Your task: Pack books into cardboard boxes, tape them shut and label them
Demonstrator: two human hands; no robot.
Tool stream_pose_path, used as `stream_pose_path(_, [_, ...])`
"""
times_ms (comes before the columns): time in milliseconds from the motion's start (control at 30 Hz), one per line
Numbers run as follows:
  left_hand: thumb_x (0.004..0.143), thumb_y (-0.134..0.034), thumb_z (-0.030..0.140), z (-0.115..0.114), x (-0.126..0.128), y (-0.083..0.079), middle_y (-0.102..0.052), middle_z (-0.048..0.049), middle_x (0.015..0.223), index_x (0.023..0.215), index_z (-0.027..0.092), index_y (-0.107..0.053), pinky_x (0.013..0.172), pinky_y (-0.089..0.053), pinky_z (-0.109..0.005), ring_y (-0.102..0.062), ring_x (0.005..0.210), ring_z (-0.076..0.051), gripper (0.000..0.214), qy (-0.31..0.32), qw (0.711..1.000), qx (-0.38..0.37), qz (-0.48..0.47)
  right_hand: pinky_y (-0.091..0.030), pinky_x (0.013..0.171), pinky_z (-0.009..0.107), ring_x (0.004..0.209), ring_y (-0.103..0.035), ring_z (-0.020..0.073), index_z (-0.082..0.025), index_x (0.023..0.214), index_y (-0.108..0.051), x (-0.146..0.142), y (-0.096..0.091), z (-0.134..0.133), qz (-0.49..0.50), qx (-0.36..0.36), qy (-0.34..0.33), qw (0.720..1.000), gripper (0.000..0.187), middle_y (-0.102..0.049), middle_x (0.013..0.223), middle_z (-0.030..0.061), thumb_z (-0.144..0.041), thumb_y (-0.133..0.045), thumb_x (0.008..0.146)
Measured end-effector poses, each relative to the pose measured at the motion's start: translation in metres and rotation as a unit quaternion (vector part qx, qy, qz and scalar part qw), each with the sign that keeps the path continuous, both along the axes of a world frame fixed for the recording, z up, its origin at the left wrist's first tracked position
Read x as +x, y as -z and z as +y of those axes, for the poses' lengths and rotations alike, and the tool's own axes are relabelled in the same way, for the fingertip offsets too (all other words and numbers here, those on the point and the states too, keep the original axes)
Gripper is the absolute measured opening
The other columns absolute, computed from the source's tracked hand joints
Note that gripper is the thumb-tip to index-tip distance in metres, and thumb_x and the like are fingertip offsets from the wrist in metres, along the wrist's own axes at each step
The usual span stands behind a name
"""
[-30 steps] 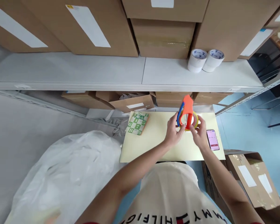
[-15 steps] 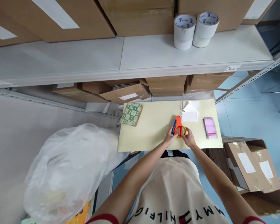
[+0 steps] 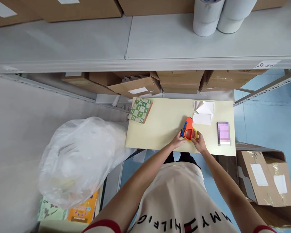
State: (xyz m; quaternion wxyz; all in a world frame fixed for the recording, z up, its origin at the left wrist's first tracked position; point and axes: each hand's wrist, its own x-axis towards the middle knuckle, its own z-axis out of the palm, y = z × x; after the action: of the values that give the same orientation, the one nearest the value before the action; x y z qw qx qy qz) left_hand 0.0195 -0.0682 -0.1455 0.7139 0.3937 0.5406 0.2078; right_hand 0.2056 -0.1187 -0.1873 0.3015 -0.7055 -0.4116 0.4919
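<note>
An orange tape dispenser point(image 3: 189, 128) with a blue edge and a yellow tape roll rests low over the pale yellow tabletop point(image 3: 165, 129). My left hand point(image 3: 178, 141) grips its left side with curled fingers. My right hand point(image 3: 199, 142) holds its right side by the tape roll. Both hands are near the table's front edge.
A green checkered packet point(image 3: 140, 110) lies at the table's back left; white paper slips point(image 3: 203, 113) and a phone point(image 3: 223, 132) lie to the right. A big clear plastic bag point(image 3: 75, 158) sits left. Cardboard boxes point(image 3: 266, 181) stand right; tape rolls point(image 3: 208, 19) sit on the shelf above.
The dispenser came down from raised in the air to the tabletop near the front edge, both hands still on it. The view tilted down and the shelf moved up in frame.
</note>
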Motion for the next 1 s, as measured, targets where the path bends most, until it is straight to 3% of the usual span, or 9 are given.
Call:
stream_pose_path(133, [0.073,-0.077,0.028,-0.009,-0.016,-0.003,-0.03,-0.0161,0.16,0.15,0.021,-0.033,0.105,-0.044,-0.041,-0.044,0.138,-0.033,0.089,0.041,0.993,-0.076,0.077,-0.056,0.082,0.047,0.096,-0.065,0.0281,-0.017,0.139,-0.041,-0.004,0.0,-0.006,-0.036,-0.013,0.028,0.999,0.082,-0.048,0.137,0.0208,-0.059,-0.064,0.073])
stream_pose_path(200, [0.07,-0.079,0.033,-0.015,-0.032,-0.008,-0.036,-0.0194,0.157,0.146,0.018,-0.041,0.103,-0.045,-0.04,-0.047,0.136,-0.034,0.086,0.057,0.989,-0.091,0.101,-0.055,0.085,0.049,0.102,-0.062,0.0311,-0.016,0.139,-0.041,-0.005,-0.004,-0.008,-0.079,-0.011,0.047,0.996,0.079,-0.047,0.135,0.0223,-0.058,-0.061,0.075])
stream_pose_path(367, [0.068,-0.08,0.036,-0.03,-0.092,-0.03,-0.055,-0.0218,0.141,0.13,0.014,-0.058,0.102,-0.046,-0.039,-0.059,0.124,-0.033,0.07,0.061,0.981,-0.075,0.166,-0.035,0.106,0.06,0.134,-0.038,0.0394,-0.01,0.138,-0.039,-0.02,-0.031,0.0,-0.23,0.159,0.051,0.959,0.066,-0.04,0.138,0.0265,-0.047,-0.05,0.085])
stream_pose_path(467, [0.072,-0.076,0.037,-0.037,-0.135,-0.048,-0.058,-0.0216,0.137,0.129,0.013,-0.058,0.1,-0.048,-0.039,-0.062,0.119,-0.032,0.064,0.046,0.98,-0.048,0.188,-0.036,0.106,0.06,0.135,-0.037,0.0382,-0.012,0.137,-0.04,-0.047,-0.055,0.019,-0.252,0.244,0.021,0.936,0.059,-0.041,0.138,0.025,-0.042,-0.048,0.087])
stream_pose_path(600, [0.075,-0.073,0.04,-0.048,-0.2,-0.073,-0.059,-0.0187,0.138,0.131,0.016,-0.057,0.099,-0.049,-0.038,-0.063,0.119,-0.03,0.063,0.008,0.981,-0.006,0.194,-0.052,0.088,0.052,0.098,-0.062,0.0282,-0.016,0.134,-0.042,-0.111,-0.078,0.047,-0.181,0.27,-0.065,0.943,0.053,-0.057,0.122,0.0187,-0.037,-0.047,0.086])
stream_pose_path(700, [0.076,-0.07,0.041,-0.061,-0.251,-0.088,-0.06,-0.0165,0.136,0.131,0.018,-0.057,0.097,-0.051,-0.038,-0.064,0.118,-0.029,0.061,-0.031,0.98,0.048,0.19,-0.057,0.071,0.042,0.07,-0.063,0.0196,-0.017,0.128,-0.047,-0.177,-0.086,0.056,-0.1,0.244,-0.16,0.951,0.046,-0.065,0.106,0.0133,-0.037,-0.047,0.086])
stream_pose_path(800, [0.079,-0.066,0.04,-0.076,-0.303,-0.098,-0.065,-0.0133,0.13,0.127,0.02,-0.06,0.091,-0.055,-0.036,-0.067,0.11,-0.026,0.052,-0.11,0.968,0.126,0.189,-0.057,0.065,0.037,0.064,-0.063,0.017,-0.019,0.121,-0.054,-0.249,-0.094,0.054,-0.05,0.228,-0.266,0.935,0.039,-0.069,0.097,0.0091,-0.036,-0.048,0.086])
stream_pose_path(900, [0.084,-0.059,0.037,-0.09,-0.356,-0.107,-0.069,-0.0097,0.12,0.119,0.021,-0.062,0.088,-0.056,-0.035,-0.069,0.103,-0.023,0.038,-0.211,0.92,0.193,0.266,-0.058,0.072,0.039,0.073,-0.066,0.0188,-0.021,0.117,-0.058,-0.322,-0.112,0.051,-0.054,0.257,-0.342,0.902,0.034,-0.07,0.098,0.0089,-0.031,-0.049,0.086])
stream_pose_path(1000, [0.082,-0.062,0.03,-0.092,-0.407,-0.115,-0.065,-0.0121,0.127,0.121,0.02,-0.06,0.1,-0.05,-0.041,-0.061,0.119,-0.027,0.04,-0.28,0.832,0.21,0.43,-0.056,0.088,0.044,0.094,-0.067,0.0231,-0.021,0.115,-0.063,-0.393,-0.134,0.054,-0.087,0.307,-0.43,0.844,0.032,-0.069,0.108,0.0112,-0.023,-0.05,0.086])
